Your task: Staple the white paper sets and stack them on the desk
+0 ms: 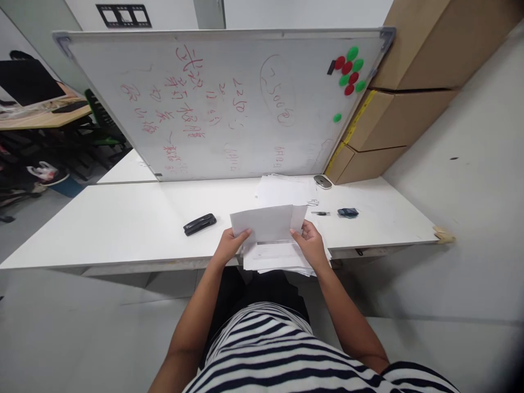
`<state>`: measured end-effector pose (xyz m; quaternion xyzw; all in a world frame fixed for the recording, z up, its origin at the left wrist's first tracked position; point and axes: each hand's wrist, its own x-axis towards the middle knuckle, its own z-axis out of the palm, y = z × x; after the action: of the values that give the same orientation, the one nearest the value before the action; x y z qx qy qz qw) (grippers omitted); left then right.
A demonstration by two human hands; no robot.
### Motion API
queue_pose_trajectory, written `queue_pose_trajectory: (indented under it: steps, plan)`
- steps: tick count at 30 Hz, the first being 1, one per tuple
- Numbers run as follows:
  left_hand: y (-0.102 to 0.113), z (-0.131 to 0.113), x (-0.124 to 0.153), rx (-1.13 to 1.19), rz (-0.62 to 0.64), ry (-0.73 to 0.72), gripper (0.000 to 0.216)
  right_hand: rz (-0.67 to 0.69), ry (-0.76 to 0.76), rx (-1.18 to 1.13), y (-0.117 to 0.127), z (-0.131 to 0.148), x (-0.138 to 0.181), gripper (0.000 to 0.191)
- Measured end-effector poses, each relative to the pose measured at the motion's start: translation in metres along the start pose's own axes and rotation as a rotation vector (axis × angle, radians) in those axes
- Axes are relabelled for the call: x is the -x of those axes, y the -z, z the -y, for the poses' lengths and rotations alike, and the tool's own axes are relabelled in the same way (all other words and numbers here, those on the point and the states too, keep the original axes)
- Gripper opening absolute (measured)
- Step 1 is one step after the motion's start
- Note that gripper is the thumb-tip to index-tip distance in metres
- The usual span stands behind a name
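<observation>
Your grip was a two-sided pinch: your left hand (229,244) held the left edge of a small sheaf of sheets (268,222) between thumb and fingers, and your right hand (310,241) pinched its right edge the same way. The sheaf stood tilted up, its lower edge just above the paper stack (282,259) that lay at the near edge of the bench (123,229), directly in front of you.

Beyond that stack lay a second pile of papers (286,190), closer to the whiteboard (229,103). Left of the stack sat a black stapler (200,224), well apart from it. To its right were a loose clip (313,202), a small dark stick-like object (320,213) and a dark crumpled item (347,212); a computer mouse (322,182) rested near the cardboard boxes (393,114).

The risks looked modest. The stack overhung the bench's near edge, so a nudge from your wrists could have slid sheets off onto the floor. Your pinch caught only the sheaf's edges, so inner sheets might have slipped out or gone askew.
</observation>
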<state>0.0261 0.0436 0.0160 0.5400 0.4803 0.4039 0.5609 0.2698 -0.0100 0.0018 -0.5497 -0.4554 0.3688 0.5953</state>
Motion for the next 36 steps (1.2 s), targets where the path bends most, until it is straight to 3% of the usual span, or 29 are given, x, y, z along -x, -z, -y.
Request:
queue_pose_trajectory:
  steps: [6,15,18,21,23,26,28,31,36]
  plan:
    - [-0.004,-0.004,0.001,0.020,-0.028,-0.019,0.042,0.057,-0.123,-0.010,0.004,-0.003,0.003,0.052]
    - [-0.004,-0.010,0.008,-0.031,-0.086,-0.008,0.043,0.109,-0.140,0.093,0.007,0.010,0.013,0.045]
    - [0.001,-0.006,0.008,-0.113,-0.107,-0.073,0.043,0.081,-0.133,0.106,0.004,0.011,0.018,0.042]
    - [0.021,-0.002,0.000,-0.281,-0.233,-0.215,0.043,-0.026,-0.133,0.137,0.006,0.009,0.025,0.041]
    - [0.046,0.001,-0.008,-0.524,-0.376,-0.281,0.040,-0.061,-0.224,0.060,0.011,0.007,0.030,0.045]
    - [0.090,0.010,-0.025,-0.964,-0.563,-0.239,0.044,-0.070,-0.392,-0.095,0.021,0.003,0.035,0.051]
    - [0.116,0.019,-0.035,-1.106,-0.564,-0.112,0.049,-0.079,-0.444,-0.143,0.025,0.003,0.038,0.051]
    - [0.136,0.030,-0.045,-1.093,-0.499,0.020,0.042,-0.083,-0.460,-0.155,0.026,0.006,0.043,0.050]
    - [0.126,0.029,-0.033,-0.835,-0.393,-0.033,0.040,-0.078,-0.416,-0.139,0.016,0.014,0.049,0.044]
